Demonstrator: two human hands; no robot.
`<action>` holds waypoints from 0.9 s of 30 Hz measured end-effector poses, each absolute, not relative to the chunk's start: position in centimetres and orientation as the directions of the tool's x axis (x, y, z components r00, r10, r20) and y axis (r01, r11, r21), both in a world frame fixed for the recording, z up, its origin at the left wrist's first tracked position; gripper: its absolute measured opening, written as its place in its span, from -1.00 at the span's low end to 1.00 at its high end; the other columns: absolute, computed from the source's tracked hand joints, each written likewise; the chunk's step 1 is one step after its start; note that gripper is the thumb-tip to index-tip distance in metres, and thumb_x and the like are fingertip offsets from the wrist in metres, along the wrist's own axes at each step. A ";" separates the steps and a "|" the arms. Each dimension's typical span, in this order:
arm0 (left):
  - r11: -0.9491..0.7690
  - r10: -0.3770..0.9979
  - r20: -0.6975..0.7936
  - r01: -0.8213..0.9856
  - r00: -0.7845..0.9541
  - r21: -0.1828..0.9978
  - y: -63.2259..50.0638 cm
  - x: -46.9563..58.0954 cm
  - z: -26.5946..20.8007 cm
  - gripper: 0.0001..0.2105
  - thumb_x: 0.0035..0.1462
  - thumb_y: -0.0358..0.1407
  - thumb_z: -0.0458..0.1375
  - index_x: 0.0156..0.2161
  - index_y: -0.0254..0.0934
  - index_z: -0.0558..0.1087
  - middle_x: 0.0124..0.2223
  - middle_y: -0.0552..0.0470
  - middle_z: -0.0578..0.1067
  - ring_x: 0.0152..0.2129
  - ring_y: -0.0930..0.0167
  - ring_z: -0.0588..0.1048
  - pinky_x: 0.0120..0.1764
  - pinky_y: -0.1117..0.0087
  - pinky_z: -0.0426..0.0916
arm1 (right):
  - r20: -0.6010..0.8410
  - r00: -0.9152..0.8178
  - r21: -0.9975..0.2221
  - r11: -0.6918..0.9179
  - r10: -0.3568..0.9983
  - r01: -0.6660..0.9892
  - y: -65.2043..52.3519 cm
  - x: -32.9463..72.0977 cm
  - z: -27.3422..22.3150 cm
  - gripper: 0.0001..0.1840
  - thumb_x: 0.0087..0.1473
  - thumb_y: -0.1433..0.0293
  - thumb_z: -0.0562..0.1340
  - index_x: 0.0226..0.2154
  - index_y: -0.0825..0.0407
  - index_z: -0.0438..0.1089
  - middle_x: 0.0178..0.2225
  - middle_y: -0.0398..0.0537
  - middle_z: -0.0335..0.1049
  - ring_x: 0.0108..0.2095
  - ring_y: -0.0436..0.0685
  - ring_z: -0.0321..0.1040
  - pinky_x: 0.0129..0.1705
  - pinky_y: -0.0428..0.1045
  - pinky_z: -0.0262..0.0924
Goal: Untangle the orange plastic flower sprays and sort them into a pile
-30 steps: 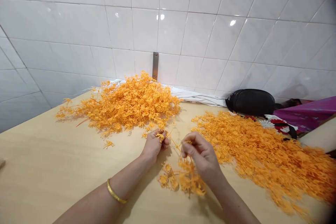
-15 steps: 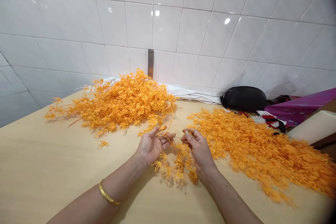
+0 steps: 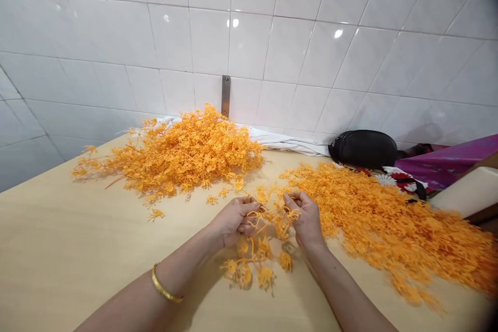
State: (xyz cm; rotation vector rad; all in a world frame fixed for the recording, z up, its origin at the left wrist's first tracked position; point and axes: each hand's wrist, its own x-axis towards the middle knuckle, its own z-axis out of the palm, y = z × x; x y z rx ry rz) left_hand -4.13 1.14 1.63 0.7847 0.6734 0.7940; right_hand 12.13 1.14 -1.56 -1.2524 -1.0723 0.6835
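Between my hands hangs an orange artificial flower spray, its thin branches tipped with small spidery blossoms. My left hand, a gold bangle on its wrist, is closed round the stem. Thumb and fingers of my right hand pinch an upper part of the sprays, where blossoms stick out beside the fingertips. Whether both hands hold the same stem, I cannot tell. Left of centre lies a tall heap of orange sprays, and to the right spreads a flatter orange pile.
The wooden table meets a white tiled wall. Along the wall lie white cloth, a black pouch and purple fabric. A metal bracket is fixed to the wall. Some loose blossoms lie near the left heap.
My left hand has turned from palm-up with loose fingers to closed round the stem. Blossoms now stand higher between my hands. The view has shifted slightly.
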 end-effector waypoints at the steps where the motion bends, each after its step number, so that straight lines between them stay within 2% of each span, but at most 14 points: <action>1: 0.471 0.805 -0.229 -0.355 0.547 0.807 1.2 -4.1 1.8 -0.73 -0.25 -0.36 0.22 -0.52 -0.29 0.15 -0.73 0.29 0.15 -0.87 0.72 -0.11 -0.71 0.57 -0.27 | 0.274 0.404 -0.962 0.237 0.873 0.139 1.2 12.1 -1.5 -0.72 -0.17 0.18 0.20 -0.54 0.05 0.21 -0.66 -0.23 0.15 -0.65 -0.05 0.07 -0.61 -0.11 -0.03; 5: 0.509 0.745 -0.252 -0.282 0.618 0.813 1.6 -4.2 2.4 -0.80 -0.16 -0.35 0.17 -0.53 -0.28 0.16 -0.80 0.31 0.01 -0.90 0.70 -0.12 -0.70 0.56 -0.29 | 0.336 0.444 -0.941 0.275 0.831 0.198 1.3 11.9 -1.1 -0.70 -0.15 0.14 0.17 -0.54 0.05 0.22 -0.67 -0.23 0.14 -0.66 -0.04 0.06 -0.62 -0.11 -0.03; 9: 0.529 0.691 -0.274 -0.210 0.668 0.822 1.8 -4.5 3.0 -0.84 -0.12 -0.36 0.13 -0.53 -0.30 0.19 -0.80 0.29 0.03 -0.91 0.68 -0.11 -0.70 0.56 -0.27 | 0.363 0.456 -0.929 0.278 0.813 0.244 1.3 11.8 -1.0 -0.71 -0.14 0.15 0.15 -0.55 0.04 0.21 -0.69 -0.24 0.12 -0.67 -0.05 0.04 -0.63 -0.11 -0.06; 18: 0.564 0.456 -0.251 -0.059 0.854 0.823 2.3 -5.1 3.3 -0.87 -0.06 -0.33 0.09 -0.53 -0.35 0.28 -0.83 0.26 0.00 -0.89 0.66 -0.12 -0.73 0.54 -0.20 | 0.416 0.447 -0.901 0.295 0.792 0.317 0.9 11.0 -0.7 -0.74 -0.14 0.19 0.16 -0.58 0.06 0.20 -0.69 -0.25 0.08 -0.65 -0.06 0.00 -0.61 -0.13 -0.08; 22: 0.569 0.431 -0.285 -0.012 0.856 0.822 2.1 -5.1 3.4 -0.86 -0.09 -0.31 0.11 -0.54 -0.35 0.28 -0.82 0.25 0.05 -0.89 0.66 -0.12 -0.74 0.56 -0.20 | 0.372 0.459 -0.923 0.269 0.807 0.276 1.1 10.5 -0.5 -0.74 -0.18 0.21 0.17 -0.60 0.05 0.18 -0.69 -0.27 0.07 -0.66 -0.08 0.00 -0.62 -0.13 -0.07; 25: 0.553 0.399 -0.374 0.106 0.837 0.826 0.9 -5.0 3.3 -0.83 -0.16 -0.29 0.16 -0.55 -0.35 0.30 -0.79 0.21 0.12 -0.88 0.65 -0.04 -0.76 0.56 -0.22 | 0.291 0.585 -0.956 0.208 0.757 0.206 1.6 12.7 0.3 -0.75 -0.16 0.21 0.15 -0.59 0.03 0.12 -0.72 -0.29 0.05 -0.69 -0.07 0.00 -0.64 -0.13 -0.06; 27: 0.511 0.349 -0.482 0.268 0.804 0.817 -0.2 -4.8 2.9 -0.80 -0.23 -0.28 0.22 -0.59 -0.35 0.30 -0.77 0.18 0.18 -0.87 0.64 0.01 -0.77 0.57 -0.23 | 0.245 0.739 -0.969 0.177 0.628 0.171 1.8 15.0 1.2 -0.75 -0.12 0.19 0.09 -0.58 0.00 0.07 -0.76 -0.32 0.00 -0.72 -0.06 -0.02 -0.65 -0.12 -0.05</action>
